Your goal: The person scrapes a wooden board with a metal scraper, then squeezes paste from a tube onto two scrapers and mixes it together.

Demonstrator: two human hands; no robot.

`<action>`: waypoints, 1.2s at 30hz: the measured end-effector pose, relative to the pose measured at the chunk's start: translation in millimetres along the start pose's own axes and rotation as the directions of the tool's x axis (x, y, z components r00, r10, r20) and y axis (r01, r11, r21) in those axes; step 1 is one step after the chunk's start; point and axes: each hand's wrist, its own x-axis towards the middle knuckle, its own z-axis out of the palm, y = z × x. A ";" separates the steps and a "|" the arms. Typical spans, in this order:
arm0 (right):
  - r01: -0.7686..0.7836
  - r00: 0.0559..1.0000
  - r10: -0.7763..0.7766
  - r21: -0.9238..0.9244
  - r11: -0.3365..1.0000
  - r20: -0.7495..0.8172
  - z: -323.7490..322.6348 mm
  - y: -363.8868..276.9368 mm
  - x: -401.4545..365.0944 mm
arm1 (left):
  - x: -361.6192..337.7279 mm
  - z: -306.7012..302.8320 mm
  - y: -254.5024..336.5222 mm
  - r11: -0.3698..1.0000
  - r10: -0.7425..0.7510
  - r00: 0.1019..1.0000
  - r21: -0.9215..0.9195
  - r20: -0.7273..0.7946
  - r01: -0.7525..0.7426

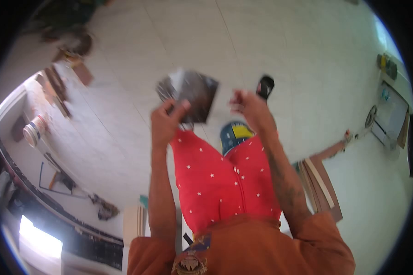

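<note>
My left hand (167, 121) is closed on the lower edge of a dark, shiny flat sheet (199, 96), its thumb across the front. A pale, glossy patch shows at the sheet's upper left. To the right, my right hand (250, 107) is raised apart from the sheet, blurred, with its fingers bent; whether they hold anything is hard to see. Behind that hand a black object (265, 86) shows over the floor. Below, between my red-clad legs, sits a dark blue and yellow container (236, 135).
Brown boards (321, 188) and a pale strip lie at the right. A white bucket (33, 132) and wood pieces (55, 89) are on the left. A wheeled item (371, 117) stands far right. Light floor tiles (179, 36) spread ahead.
</note>
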 end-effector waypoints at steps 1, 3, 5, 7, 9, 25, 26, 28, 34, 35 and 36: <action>0.019 1.000 -0.020 -0.071 0.997 -0.013 -34.1 16.4 28.1 | 19.3 14.0 -16.5 1.000 0.007 0.999 0.004 -0.037 -0.007; -0.090 0.986 0.024 -0.404 0.910 -0.166 -107.3 64.5 75.4 | 53.4 65.5 -50.1 1.000 0.008 0.993 -0.020 -0.116 -0.010; 0.145 0.986 -0.100 -0.983 0.112 0.134 -222.2 185.2 118.3 | 75.5 119.2 -63.5 0.989 -0.139 0.983 -0.071 -0.118 0.131; 0.090 0.941 0.335 -0.987 -0.131 0.042 -241.8 224.6 100.2 | 94.6 177.8 -88.6 0.984 -0.140 0.983 -0.124 -0.115 0.125; 0.216 0.812 0.578 -0.960 -0.178 0.076 -244.3 239.1 77.6 | 110.1 217.8 -111.4 0.987 -0.125 0.989 -0.114 -0.077 0.115; 0.396 0.623 0.782 -0.868 -0.300 0.014 -241.7 321.9 48.4 | 136.7 215.5 -110.3 0.998 -0.050 0.998 0.029 0.033 0.049; 0.434 0.607 0.794 -0.846 -0.309 0.021 -231.3 295.8 55.6 | 134.6 206.3 -108.1 0.999 -0.048 0.999 -0.004 0.018 0.048; 0.451 0.613 0.790 -0.833 -0.320 0.028 -211.7 253.1 70.0 | 133.7 184.1 -99.0 0.995 -0.079 0.997 -0.053 0.012 0.080; 0.475 0.763 0.644 -0.732 -0.488 0.066 -154.2 141.7 145.2 | 150.2 109.5 -45.9 0.989 -0.025 0.989 -0.149 -0.149 0.002; 0.485 0.787 0.606 -0.722 -0.494 0.114 -141.6 123.5 166.2 | 162.6 97.3 -35.2 0.989 -0.013 0.987 -0.149 -0.159 -0.011; 0.476 0.804 0.583 -0.719 -0.507 0.121 -138.0 88.1 165.6 | 154.2 96.9 -9.2 0.988 0.013 0.988 -0.151 -0.154 -0.037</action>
